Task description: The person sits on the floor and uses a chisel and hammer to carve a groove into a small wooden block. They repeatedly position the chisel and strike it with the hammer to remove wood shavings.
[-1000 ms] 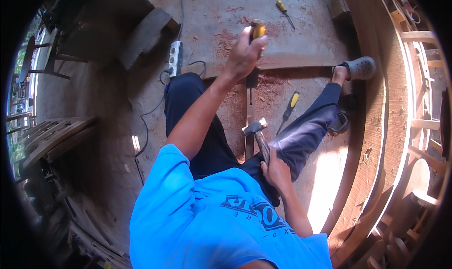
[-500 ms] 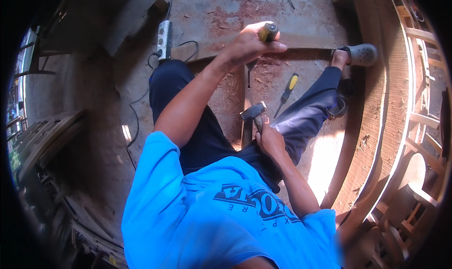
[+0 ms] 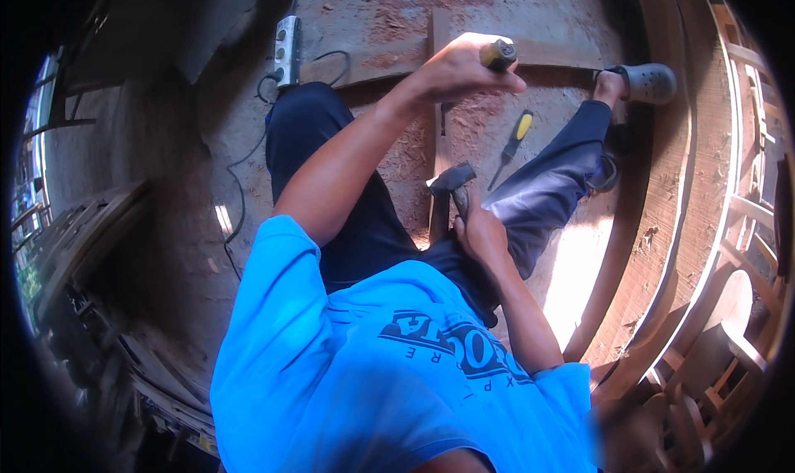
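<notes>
My left hand [image 3: 460, 71] grips the yellow and dark handle [image 3: 498, 55] of an upright tool, its end toward me; its lower part is largely hidden by the hand. Below it runs a narrow wooden piece [image 3: 439, 150] between my legs, crossing a board [image 3: 563, 52] on the floor. My right hand [image 3: 482, 234] is closed round the shaft of a hammer, whose dark head [image 3: 451, 177] is over that wooden piece. A yellow-and-black screwdriver [image 3: 522, 127] lies beside my right leg.
A power strip [image 3: 287, 50] with a looping cable lies by my left knee. Thick timber planks [image 3: 662, 266] run along the right, with wooden furniture parts [image 3: 733, 316] beyond them. More stacked wood [image 3: 99, 233] stands at the left. Reddish shavings [image 3: 389, 13] are scattered on the floor.
My left hand has swung rightward and turned, so the handle's end faces the camera more. The whole scene has shifted upward in the view; the hammer stays between my legs.
</notes>
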`<state>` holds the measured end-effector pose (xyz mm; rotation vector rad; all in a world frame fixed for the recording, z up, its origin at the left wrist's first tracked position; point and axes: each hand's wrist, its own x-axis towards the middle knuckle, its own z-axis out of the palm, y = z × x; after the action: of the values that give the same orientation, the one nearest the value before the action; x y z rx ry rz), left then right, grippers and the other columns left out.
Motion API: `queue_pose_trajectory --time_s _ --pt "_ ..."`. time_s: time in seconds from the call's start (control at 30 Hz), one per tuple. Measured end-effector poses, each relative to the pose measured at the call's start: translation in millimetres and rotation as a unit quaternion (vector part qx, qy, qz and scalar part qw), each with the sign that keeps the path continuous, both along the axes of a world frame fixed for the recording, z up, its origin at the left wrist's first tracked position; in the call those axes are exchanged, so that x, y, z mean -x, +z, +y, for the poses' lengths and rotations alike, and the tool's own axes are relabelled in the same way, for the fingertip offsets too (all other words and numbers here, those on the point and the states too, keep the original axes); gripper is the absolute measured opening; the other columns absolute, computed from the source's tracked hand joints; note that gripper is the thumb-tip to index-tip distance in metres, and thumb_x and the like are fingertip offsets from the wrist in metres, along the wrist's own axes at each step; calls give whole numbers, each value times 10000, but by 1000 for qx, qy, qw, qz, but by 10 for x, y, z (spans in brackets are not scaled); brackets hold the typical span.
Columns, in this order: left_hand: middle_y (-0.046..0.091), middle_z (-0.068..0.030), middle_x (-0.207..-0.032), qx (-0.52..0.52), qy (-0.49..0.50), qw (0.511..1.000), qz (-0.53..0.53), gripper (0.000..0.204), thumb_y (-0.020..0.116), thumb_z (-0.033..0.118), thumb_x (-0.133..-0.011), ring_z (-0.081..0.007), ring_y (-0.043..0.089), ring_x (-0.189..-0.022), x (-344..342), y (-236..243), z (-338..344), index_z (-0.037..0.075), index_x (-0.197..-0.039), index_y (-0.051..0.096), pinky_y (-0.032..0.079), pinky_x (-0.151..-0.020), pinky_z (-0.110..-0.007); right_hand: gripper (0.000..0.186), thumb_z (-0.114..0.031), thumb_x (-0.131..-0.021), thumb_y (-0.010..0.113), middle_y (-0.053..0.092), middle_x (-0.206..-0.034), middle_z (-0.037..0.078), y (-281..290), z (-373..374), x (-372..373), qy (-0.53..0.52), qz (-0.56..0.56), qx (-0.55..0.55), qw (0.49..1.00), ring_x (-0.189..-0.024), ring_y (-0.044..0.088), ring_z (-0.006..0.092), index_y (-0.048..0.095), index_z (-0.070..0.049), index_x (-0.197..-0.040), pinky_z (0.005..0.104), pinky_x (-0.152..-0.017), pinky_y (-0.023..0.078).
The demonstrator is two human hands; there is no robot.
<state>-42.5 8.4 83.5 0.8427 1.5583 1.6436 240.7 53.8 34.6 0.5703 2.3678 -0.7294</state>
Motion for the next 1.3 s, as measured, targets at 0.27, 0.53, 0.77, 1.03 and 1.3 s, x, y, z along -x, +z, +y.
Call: queue_pose_trajectory --time_s 0.27,0.53,0.77,1.03,1.3 --pt "554 61 -764 13 0 1000 23 273 820 223 -822 -44 527 -730 38 -40 7 72 -812 593 451 -659 -250 624 -198 -902 634 692 -879 311 -27 13 -1 -3 7 10 1000 -839 679 508 339 -4 -1417 603 -754 528" --pt "566 49 -767 18 0 1000 19 292 822 247 -826 -53 539 -736 39 -56 20 67 -819 593 456 -668 -255 617 -195 -901 639 690 -868 313 11 21 6 -3 8 11 1000 -831 680 505 347 8 -1404 602 -751 529" --pt "564 50 -760 13 2 999 29 294 824 251 -827 -53 541 -737 41 -70 25 65 -822 596 457 -673 -251 609 -192 -897 643 689 -870 317 16 20 33 -3 5 15 1000 -839 681 503 362 28 -1391 601 -757 528" --pt "549 66 -755 -4 -10 1000 13 254 822 188 -836 -46 520 -712 19 -114 23 75 -819 595 444 -654 -243 581 -191 -887 642 690 -915 323 -9 34 44 -19 -11 19 1000 -895 677 503 404 24 -1371 596 -805 518" --pt "545 68 -756 -18 -78 996 36 254 836 171 -834 -47 496 -723 -139 -159 -24 74 -830 601 439 -660 -251 416 -165 -875 679 602 -768 115 220 240 264 -259 44 211 942 -627 604 222 541 -1 -1231 374 -554 485"
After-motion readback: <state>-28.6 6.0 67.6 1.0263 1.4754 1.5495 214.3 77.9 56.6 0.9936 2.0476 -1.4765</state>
